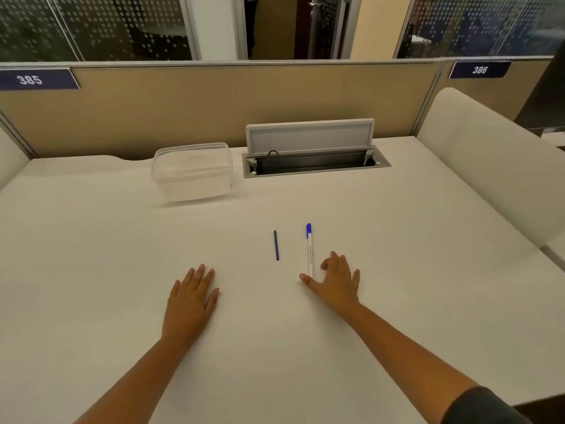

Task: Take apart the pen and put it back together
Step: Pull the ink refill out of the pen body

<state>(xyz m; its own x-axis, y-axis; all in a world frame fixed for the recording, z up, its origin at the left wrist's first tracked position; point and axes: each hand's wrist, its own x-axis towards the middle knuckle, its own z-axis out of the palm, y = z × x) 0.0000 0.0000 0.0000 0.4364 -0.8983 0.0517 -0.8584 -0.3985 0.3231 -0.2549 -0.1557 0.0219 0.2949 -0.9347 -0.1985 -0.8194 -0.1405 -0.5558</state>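
Left hand (192, 296) flat on desk (91, 270), fingers spread, holding nothing. Right hand (336, 281) splayed, empty, thumb touching pen body (309, 251). Dark refill (276, 245) apart, left of pen. Desk wide open around.

Matt white table (397, 240); clear glossy plastic container (192, 171).

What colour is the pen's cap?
Blue, on the pen with the white barrel; clearest in the head view.
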